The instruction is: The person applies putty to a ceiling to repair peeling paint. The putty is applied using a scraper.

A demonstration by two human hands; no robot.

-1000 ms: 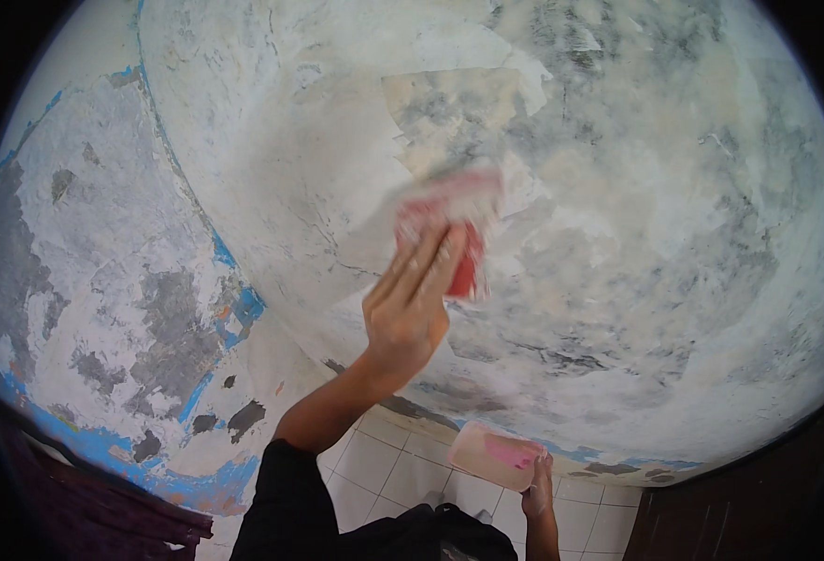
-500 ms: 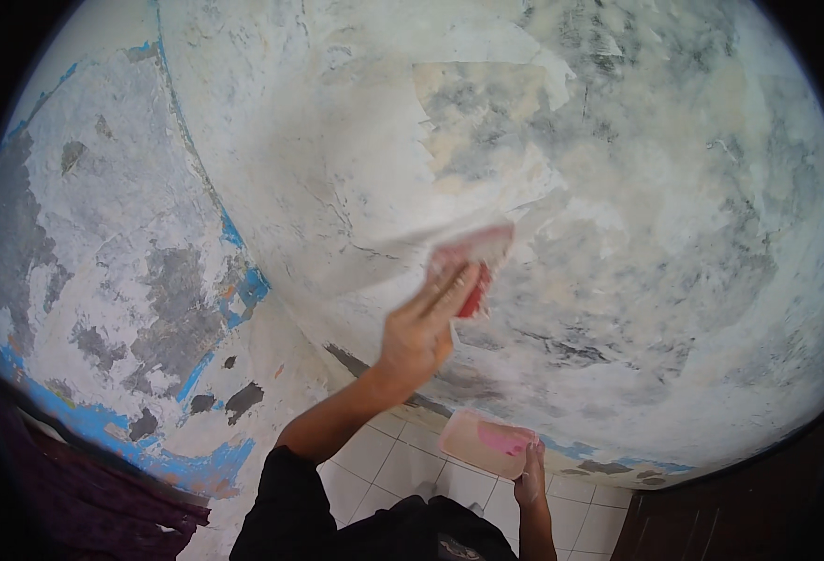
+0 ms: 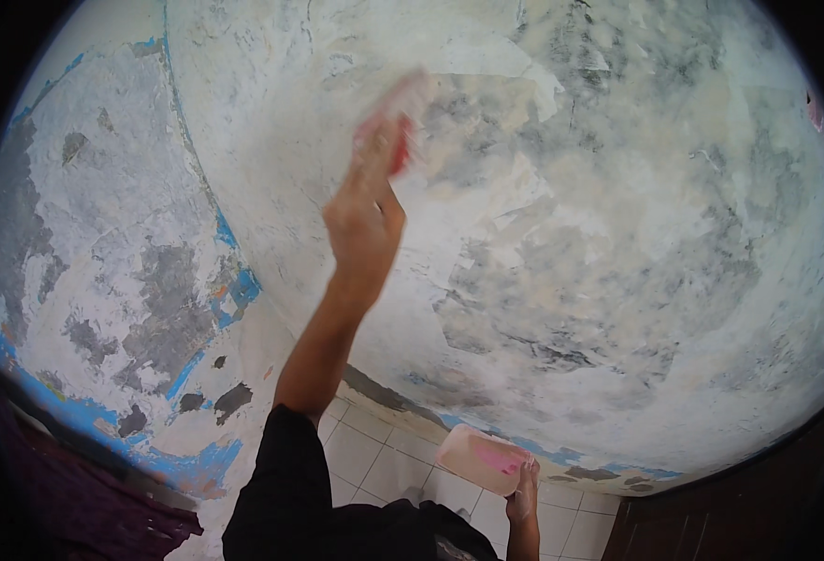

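Note:
My left hand [image 3: 365, 220] is raised against the patchy, whitish wall [image 3: 599, 243] and closed around a red putty scraper [image 3: 400, 145]. Motion smears the scraper, so I cannot tell exactly how its edge meets the surface. Low down on the right, my right hand [image 3: 524, 493] grips the short right side of a pale pink rectangular tray [image 3: 458, 451]. Brighter pink marks show inside the tray, and whitish smears coat the fingers holding it.
A second wall [image 3: 103, 234] with grey patches and blue paint remnants meets this one at the left corner. White floor tiles [image 3: 393, 472] lie below. Dark purple cloth [image 3: 94, 496] hangs at lower left, and a dark brown wooden panel [image 3: 683, 524] stands at lower right.
My left hand has swept up and to the left along the wall with the scraper. My right hand and the tray have barely shifted.

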